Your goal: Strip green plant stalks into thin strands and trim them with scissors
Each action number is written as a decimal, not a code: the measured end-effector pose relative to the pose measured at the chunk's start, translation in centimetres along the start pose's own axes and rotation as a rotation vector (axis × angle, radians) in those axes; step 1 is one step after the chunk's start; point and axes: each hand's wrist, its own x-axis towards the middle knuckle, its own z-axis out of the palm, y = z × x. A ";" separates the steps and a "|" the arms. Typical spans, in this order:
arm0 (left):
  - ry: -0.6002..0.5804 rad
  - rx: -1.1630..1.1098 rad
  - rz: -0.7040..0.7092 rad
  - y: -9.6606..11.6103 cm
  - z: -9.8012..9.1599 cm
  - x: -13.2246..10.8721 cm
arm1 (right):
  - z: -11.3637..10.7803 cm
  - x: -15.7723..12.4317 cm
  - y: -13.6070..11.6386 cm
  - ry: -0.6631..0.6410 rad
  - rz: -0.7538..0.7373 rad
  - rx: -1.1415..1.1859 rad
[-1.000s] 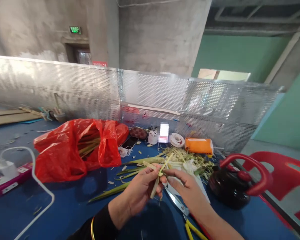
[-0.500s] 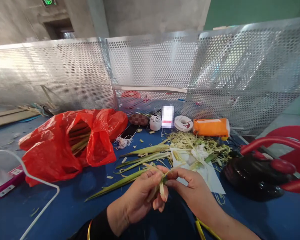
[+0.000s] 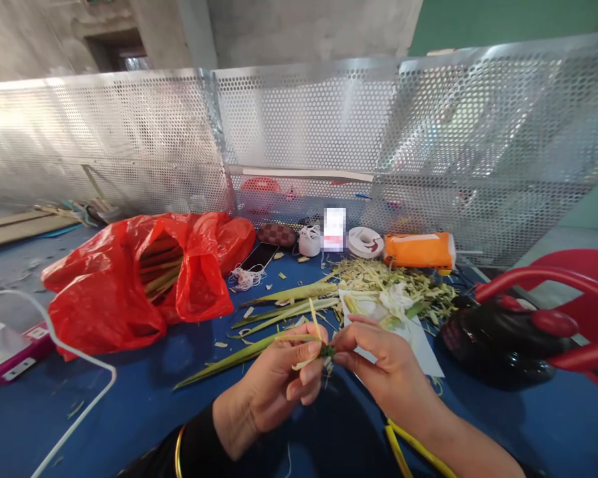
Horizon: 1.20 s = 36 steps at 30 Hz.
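In the view from my head, both my hands are together above the blue table. My left hand grasps a small bundle of pale plant strips, pinched between thumb and fingers; one strip sticks up, another lies across my forefinger, and a shorter one pokes out below my thumb. At the bundle's right end is a dark green tuft, between my two sets of fingertips. My right hand has thumb and forefinger drawn close together at that tuft; whether they grip it or only touch it, I cannot tell.

Under my right forearm show a pair of yellow handles, the rest hidden. Just beyond my left hand lie long green stalks, pointing left. Behind my right hand is a white sheet, with a heap of shredded plant bits at its far edge. To the left, a red plastic bag gapes open on more stalks inside. To the right, well apart from my fingers, stands a black kettle with a red handle.
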 end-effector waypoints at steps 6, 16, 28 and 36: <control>-0.025 0.072 0.007 0.0 -0.1 0.1 | 0.2 0.1 -0.2 -0.023 0.213 0.186; -0.055 0.077 -0.075 -0.5 -0.4 0.1 | 1.1 -0.3 -0.5 -0.002 0.428 0.520; -0.007 -0.068 -0.051 -0.4 -0.1 0.2 | 1.3 -0.2 0.5 0.063 0.224 0.258; 0.066 -0.073 -0.034 -0.6 -0.2 0.3 | 1.5 -0.2 1.3 0.090 0.058 0.077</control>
